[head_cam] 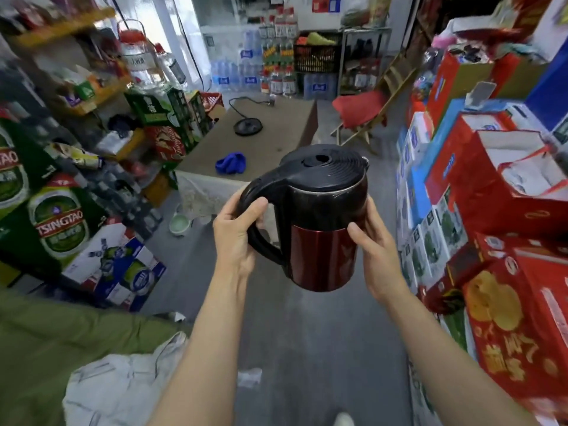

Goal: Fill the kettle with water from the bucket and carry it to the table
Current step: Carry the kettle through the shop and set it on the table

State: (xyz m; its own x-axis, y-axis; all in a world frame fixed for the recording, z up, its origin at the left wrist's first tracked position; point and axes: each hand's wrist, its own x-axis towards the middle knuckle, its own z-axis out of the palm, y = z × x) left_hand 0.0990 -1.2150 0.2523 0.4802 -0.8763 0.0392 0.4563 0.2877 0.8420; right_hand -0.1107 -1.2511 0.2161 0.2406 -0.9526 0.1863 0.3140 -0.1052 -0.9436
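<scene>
A red and black electric kettle [322, 222] with its black lid closed hangs in the air at the middle of the view. My left hand [236, 235] is wrapped around its black handle. My right hand [373, 247] presses against the kettle's right side, thumb on the red body. Ahead stands a brown table [285, 133] with the kettle's round black base [247, 126] and its cord on top. A blue cloth [230, 162] lies near the table's front edge. No bucket shows in this view.
Green beer cartons [55, 216] and shelves line the left. Red gift boxes [507, 210] are stacked along the right. A folding chair with a red cushion [359, 110] stands right of the table. Bottled water packs [255, 69] fill the back. A grey floor aisle [307, 348] runs forward.
</scene>
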